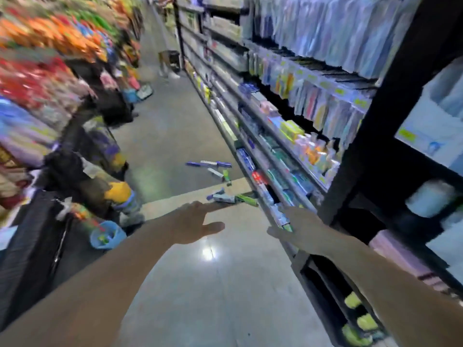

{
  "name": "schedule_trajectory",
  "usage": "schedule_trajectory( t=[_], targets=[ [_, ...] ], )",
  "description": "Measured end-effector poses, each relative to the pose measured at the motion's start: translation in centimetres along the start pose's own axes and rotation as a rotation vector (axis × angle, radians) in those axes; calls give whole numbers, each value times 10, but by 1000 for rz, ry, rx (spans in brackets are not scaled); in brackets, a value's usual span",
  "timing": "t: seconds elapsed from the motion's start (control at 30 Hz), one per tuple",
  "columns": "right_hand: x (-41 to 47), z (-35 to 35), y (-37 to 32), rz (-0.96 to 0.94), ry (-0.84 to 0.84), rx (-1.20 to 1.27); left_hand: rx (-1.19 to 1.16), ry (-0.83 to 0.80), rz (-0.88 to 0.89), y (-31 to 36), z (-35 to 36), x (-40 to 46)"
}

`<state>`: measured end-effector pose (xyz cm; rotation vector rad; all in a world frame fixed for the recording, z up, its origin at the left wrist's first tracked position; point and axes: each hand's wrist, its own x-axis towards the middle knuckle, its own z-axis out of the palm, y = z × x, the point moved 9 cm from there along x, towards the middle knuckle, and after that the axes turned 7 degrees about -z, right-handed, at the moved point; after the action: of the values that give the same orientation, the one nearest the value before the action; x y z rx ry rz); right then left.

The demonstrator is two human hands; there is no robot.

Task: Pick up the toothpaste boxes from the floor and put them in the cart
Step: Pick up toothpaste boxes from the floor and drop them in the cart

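Note:
Several toothpaste boxes lie scattered on the grey aisle floor. A far cluster of blue and white boxes [209, 164] lies ahead, and a nearer cluster [223, 198] with a green box [246, 199] sits close to the shelf base. My left hand [195, 222] stretches out with straight fingers, the fingertips near the nearer cluster and the thumb spread. My right hand [299, 226] is also held out with relaxed fingers, in front of the lowest shelf boxes, and holds nothing. I cannot make out a cart for certain; the view is motion-blurred.
Tall shelving [275, 136] stocked with toothpaste and toothbrushes runs along the right. Colourful snack racks [45, 78] and a dark bulky shape [27, 236] line the left. A blue tub [105, 236] stands on the floor at the left. A black basket [173, 60] stands far down the aisle.

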<state>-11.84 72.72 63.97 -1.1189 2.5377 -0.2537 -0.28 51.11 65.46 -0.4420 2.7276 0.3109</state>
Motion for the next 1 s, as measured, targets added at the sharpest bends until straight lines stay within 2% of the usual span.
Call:
schedule_trajectory(
  t=[0.13,0.27,0.47,0.73,1.0],
  targets=[
    [85,-2,-58,-57,-15,22,1,-17,-184,-92,-24,28],
    [158,2,-87,-44,-51,163,8,-14,-162,-146,-47,66],
    [250,-6,-98,-74,-92,16,-37,-39,-147,-194,-65,144],
    [398,-17,-57,-81,-133,9,-65,-62,-139,-214,-97,285],
    [550,-61,-15,-88,-188,-38,-67,-117,-235,-256,-138,424]
  ],
)
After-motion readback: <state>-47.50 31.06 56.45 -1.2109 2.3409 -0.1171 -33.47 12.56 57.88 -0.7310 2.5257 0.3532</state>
